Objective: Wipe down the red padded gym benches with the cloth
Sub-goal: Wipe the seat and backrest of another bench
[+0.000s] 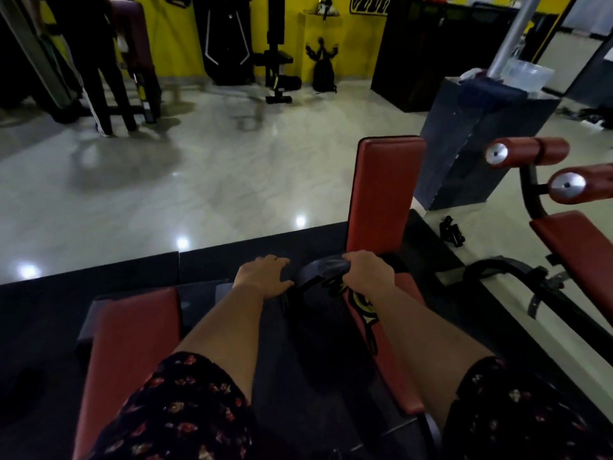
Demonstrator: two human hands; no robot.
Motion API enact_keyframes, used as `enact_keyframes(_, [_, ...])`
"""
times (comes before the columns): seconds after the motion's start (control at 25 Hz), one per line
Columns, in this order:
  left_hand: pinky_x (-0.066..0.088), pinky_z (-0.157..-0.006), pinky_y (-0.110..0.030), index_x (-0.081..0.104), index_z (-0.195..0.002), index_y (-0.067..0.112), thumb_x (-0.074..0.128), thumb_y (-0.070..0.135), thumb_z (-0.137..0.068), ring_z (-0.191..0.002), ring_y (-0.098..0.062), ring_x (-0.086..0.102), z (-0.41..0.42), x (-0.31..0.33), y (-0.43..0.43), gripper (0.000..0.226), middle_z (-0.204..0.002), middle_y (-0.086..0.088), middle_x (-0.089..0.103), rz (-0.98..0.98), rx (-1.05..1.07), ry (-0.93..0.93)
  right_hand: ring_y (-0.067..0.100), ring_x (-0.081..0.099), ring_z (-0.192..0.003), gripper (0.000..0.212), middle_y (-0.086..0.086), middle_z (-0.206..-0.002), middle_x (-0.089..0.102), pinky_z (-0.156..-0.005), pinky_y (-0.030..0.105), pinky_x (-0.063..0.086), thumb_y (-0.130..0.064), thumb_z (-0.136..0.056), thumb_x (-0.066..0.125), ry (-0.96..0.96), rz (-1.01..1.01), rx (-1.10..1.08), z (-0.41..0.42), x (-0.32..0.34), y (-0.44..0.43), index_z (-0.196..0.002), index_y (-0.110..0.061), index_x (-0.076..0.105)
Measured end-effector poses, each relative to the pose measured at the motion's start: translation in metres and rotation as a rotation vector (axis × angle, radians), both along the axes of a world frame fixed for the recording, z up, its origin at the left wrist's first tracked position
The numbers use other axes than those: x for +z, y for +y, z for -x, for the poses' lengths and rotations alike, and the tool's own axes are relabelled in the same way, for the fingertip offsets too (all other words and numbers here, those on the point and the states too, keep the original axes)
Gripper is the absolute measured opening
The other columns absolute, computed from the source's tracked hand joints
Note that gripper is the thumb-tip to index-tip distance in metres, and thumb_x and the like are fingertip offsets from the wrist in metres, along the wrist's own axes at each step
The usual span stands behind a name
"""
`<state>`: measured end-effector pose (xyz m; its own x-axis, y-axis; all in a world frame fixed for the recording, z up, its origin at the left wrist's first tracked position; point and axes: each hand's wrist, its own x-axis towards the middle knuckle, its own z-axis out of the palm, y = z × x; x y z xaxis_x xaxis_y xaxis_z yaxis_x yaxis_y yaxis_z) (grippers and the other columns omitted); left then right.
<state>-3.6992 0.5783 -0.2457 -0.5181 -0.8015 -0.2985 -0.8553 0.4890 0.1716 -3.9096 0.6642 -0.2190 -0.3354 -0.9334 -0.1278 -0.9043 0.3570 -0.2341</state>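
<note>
On the red bench (pixel 384 194), the right hand (pixel 368 273) is clenching the likely limp, best-bunched cloth (pixel 363 308); the left hand (pixel 262 277) is resting slack-fingered.

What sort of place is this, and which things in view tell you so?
Most likely a gym. Red padded benches stand on dark matting, red roller pads with metal end caps sit to the right, and a black exercise machine stands against the yellow wall. The right hand grips a cloth.

Yellow-black cloth (pixel 363 308) on red bench pad (pixel 393 383)
</note>
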Motion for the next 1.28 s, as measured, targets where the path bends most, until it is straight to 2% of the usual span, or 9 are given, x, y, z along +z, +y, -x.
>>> enact_keyframes(0.24, [0.038,-0.108,-0.045,0.029,-0.153,0.033,0.051,0.055,-0.094,-0.139,-0.024,0.037,0.025,-0.005,-0.073,0.066,-0.156,0.001,0.033,-0.024,-0.017,0.046,0.029,0.064,-0.094,0.026,0.004,-0.102,0.064,-0.072,0.035,0.05,-0.017,-0.084,0.055,0.04,-0.021,-0.052,0.032,-0.007,-0.069,-0.106,-0.022,0.066])
enact_keyframes(0.4, [0.035,-0.111,-0.042,0.028,-0.153,0.033,0.05,0.057,-0.094,-0.141,-0.022,0.034,0.061,-0.008,-0.134,0.067,-0.157,0.001,0.031,-0.041,-0.018,0.105,0.029,0.064,-0.094,0.024,0.004,-0.101,0.064,-0.078,0.039,0.053,-0.017,-0.086,0.052,0.018,0.006,-0.086,0.056,-0.016,-0.127,-0.105,-0.019,0.066])
enact_keyframes(0.56, [0.037,-0.11,-0.044,0.027,-0.154,0.032,0.051,0.055,-0.095,-0.139,-0.023,0.036,0.111,-0.002,-0.183,0.068,-0.156,0.0,0.032,-0.051,-0.109,0.041,0.029,0.063,-0.095,0.024,0.005,-0.103,0.064,-0.077,0.037,0.052,-0.017,-0.084,0.053,-0.068,-0.017,-0.171,0.1,-0.01,-0.179,-0.105,-0.019,0.066])
enact_keyframes(0.68, [0.041,-0.105,-0.043,0.029,-0.153,0.031,0.052,0.055,-0.095,-0.135,-0.024,0.042,0.146,-0.001,-0.213,0.066,-0.153,0.0,0.037,0.001,-0.204,-0.036,0.029,0.064,-0.094,0.023,0.005,-0.1,0.064,-0.073,0.033,0.047,-0.017,-0.085,0.053,-0.065,-0.014,-0.231,0.139,-0.008,-0.205,-0.103,-0.017,0.066])
enact_keyframes(0.8, [0.041,-0.106,-0.042,0.029,-0.153,0.029,0.051,0.054,-0.095,-0.134,-0.024,0.042,0.183,-0.002,-0.235,0.067,-0.152,-0.002,0.037,0.006,-0.31,-0.076,0.029,0.064,-0.093,0.018,0.005,-0.097,0.062,-0.073,0.034,0.047,-0.017,-0.087,0.052,-0.041,-0.016,-0.31,0.171,-0.008,-0.206,-0.1,-0.015,0.064])
enact_keyframes(0.96, [0.04,-0.107,-0.044,0.03,-0.152,0.03,0.05,0.052,-0.095,-0.135,-0.024,0.041,0.245,-0.002,-0.252,0.065,-0.155,-0.002,0.035,0.0,-0.469,-0.07,0.027,0.063,-0.082,0.01,0.004,-0.085,0.059,-0.068,0.033,0.05,-0.019,-0.09,0.055,0.0,-0.059,-0.44,0.207,-0.007,-0.191,-0.093,-0.014,0.062])
enact_keyframes(1.16, [0.036,-0.111,-0.042,0.03,-0.152,0.03,0.054,0.047,-0.093,-0.138,-0.024,0.039,0.342,-0.004,-0.26,0.066,-0.155,0.0,0.035,-0.015,-0.779,-0.016,0.027,0.063,-0.086,0.015,0.004,-0.094,0.063,-0.068,0.035,0.049,-0.019,-0.088,0.056,0.039,-0.08,-0.73,0.244,0.004,-0.16,-0.1,-0.017,0.065])
enact_keyframes(1.28, [0.04,-0.107,-0.042,0.036,-0.15,0.029,0.055,0.047,-0.093,-0.134,-0.026,0.043,0.387,0.005,-0.253,0.063,-0.151,-0.002,0.041,0.011,-0.966,-0.009,0.027,0.062,-0.086,0.018,0.004,-0.095,0.062,-0.069,0.037,0.05,-0.021,-0.089,0.057,0.051,-0.06,-0.907,0.248,0.009,-0.135,-0.104,-0.018,0.065])
